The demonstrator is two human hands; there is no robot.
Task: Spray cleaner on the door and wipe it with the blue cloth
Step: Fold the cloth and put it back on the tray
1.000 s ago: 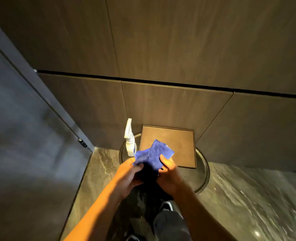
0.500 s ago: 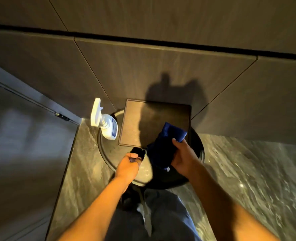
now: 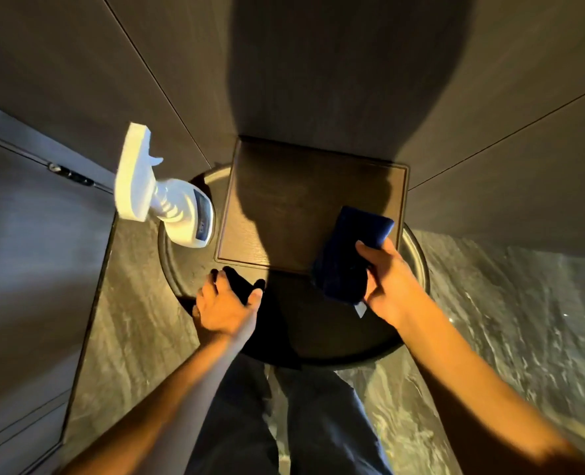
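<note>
Two hands are working over the round table (image 3: 418,255), and you are only preparing the task, as far as I can judge. Your right hand (image 3: 392,286) is closing its fingers around the blue cloth (image 3: 351,255), which is hanging bunched above the table and the square wooden tray (image 3: 284,200). Your left hand (image 3: 224,305) is resting half open on the table edge; something dark is lying under its fingers, but I cannot tell what it is or whether you are gripping it. Standing untouched at the left rim of the table, well apart from both hands, the white spray bottle (image 3: 178,214) is waiting. At the far left the door (image 3: 27,252) is showing no wet mark, so spraying and wiping are both remaining.
</note>
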